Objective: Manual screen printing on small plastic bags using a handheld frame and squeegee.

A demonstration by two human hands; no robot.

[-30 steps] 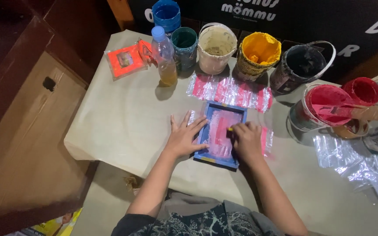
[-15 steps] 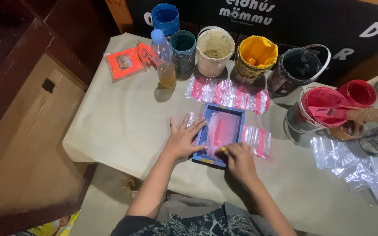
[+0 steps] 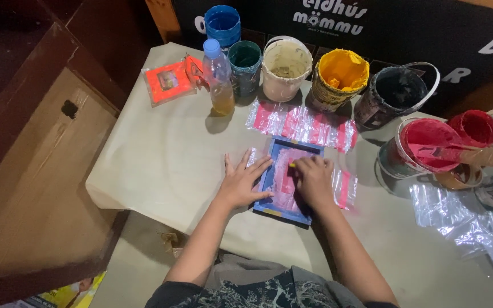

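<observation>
Now | left hand [image 3: 241,182] flat, steadying blue frame [image 3: 288,180] edge | right hand [image 3: 314,179] clenched atop it

Small blue-framed printing screen [image 3: 287,179] is smeared pink, and the clear plastic sheets [image 3: 302,124] behind it have pink-red patches. The round paint buckets go blue [image 3: 222,21], teal [image 3: 245,60], cream [image 3: 285,64], yellow [image 3: 343,73], black [image 3: 397,91], red [image 3: 423,145].
</observation>
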